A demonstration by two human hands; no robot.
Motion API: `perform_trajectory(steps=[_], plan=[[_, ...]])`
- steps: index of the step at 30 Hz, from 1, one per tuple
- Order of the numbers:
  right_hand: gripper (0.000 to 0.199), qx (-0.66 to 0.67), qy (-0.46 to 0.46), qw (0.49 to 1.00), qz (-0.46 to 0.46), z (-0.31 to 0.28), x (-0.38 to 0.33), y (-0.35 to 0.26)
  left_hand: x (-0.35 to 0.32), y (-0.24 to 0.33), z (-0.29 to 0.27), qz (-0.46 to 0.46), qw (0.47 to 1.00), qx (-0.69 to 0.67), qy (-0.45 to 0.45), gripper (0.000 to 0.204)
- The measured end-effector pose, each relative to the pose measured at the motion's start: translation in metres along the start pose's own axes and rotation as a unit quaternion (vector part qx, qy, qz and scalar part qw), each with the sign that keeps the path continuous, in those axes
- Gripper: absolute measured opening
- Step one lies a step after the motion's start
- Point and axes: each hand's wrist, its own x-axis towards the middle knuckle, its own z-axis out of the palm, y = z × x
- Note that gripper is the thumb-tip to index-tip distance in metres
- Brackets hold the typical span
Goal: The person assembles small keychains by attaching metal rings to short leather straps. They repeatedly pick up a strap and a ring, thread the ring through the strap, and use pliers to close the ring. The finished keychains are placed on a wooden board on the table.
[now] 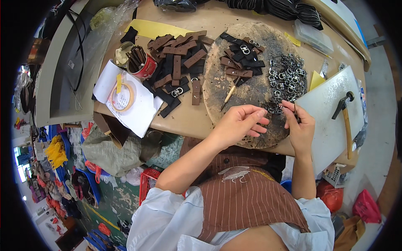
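Observation:
My left hand [245,124] is held over the near part of a round, worn board [215,90], thumb and index finger together; anything between them is too small to make out. To its right, my right hand [300,125] has its fingers closed at the edge of a pile of metal swivel clasps [287,79]. A thin dark piece shows between its fingers, its kind unclear. A pointed tool with a pale wooden handle [230,93] lies on the board, left of the clasps. Behind it are brown and black straps [243,58], some fitted with metal clasps.
More brown straps [176,62] heap up left of the board, beside a red tin [147,69] of brown strips. A tape roll [130,98] lies on white paper [138,119]. On the right, a hammer [346,121] rests on a pale slab [324,138]. A plastic box [312,37] stands behind.

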Motion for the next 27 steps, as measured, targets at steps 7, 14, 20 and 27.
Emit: perform_trajectory(steps=[7, 14, 20, 27], plan=[[0.023, -0.08, -0.167, 0.946, -0.267, -0.004, -0.012, -0.008, -0.011, 0.0, -0.002, -0.054, 0.989, -0.119, -0.066, 0.028], [0.028, -0.006, -0.161, 0.969, -0.186, 0.0, -0.016, -0.015, -0.028, 0.003, 0.004, 0.02, 0.994, -0.107, -0.008, 0.03], [0.028, 0.031, -0.239, 0.954, -0.18, -0.002, -0.012, -0.016, -0.033, 0.008, 0.005, 0.008, 0.994, -0.103, -0.028, 0.042], [0.022, -0.017, -0.288, 0.923, -0.257, -0.009, -0.01, -0.021, -0.037, 0.013, 0.006, -0.016, 0.999, -0.01, -0.041, 0.048]])
